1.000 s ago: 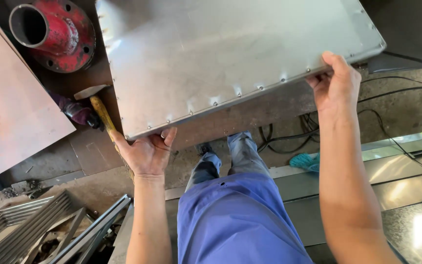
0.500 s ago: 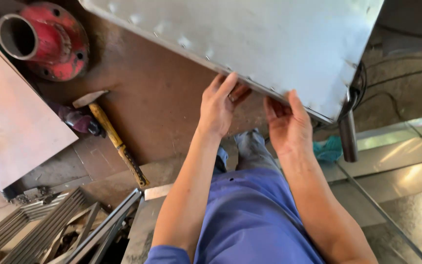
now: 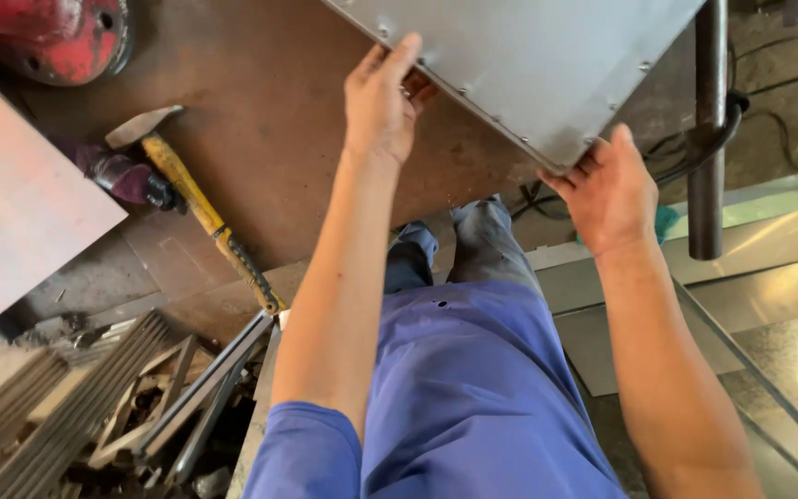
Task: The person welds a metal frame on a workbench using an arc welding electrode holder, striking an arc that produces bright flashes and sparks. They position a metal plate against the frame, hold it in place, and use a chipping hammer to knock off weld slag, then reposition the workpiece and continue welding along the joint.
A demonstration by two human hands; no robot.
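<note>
Both hands grip the lower edge of a grey metal sheet: left hand, right hand; a hammer lies nearby.

Two hands are up: the left hand and right hand, both with fingers on the lower edge of one steel panel. Left of the left fingers lies one hammer, one purple tool touching it and one red flange beyond. Just right of the right fingers stands one dark pipe.
</note>
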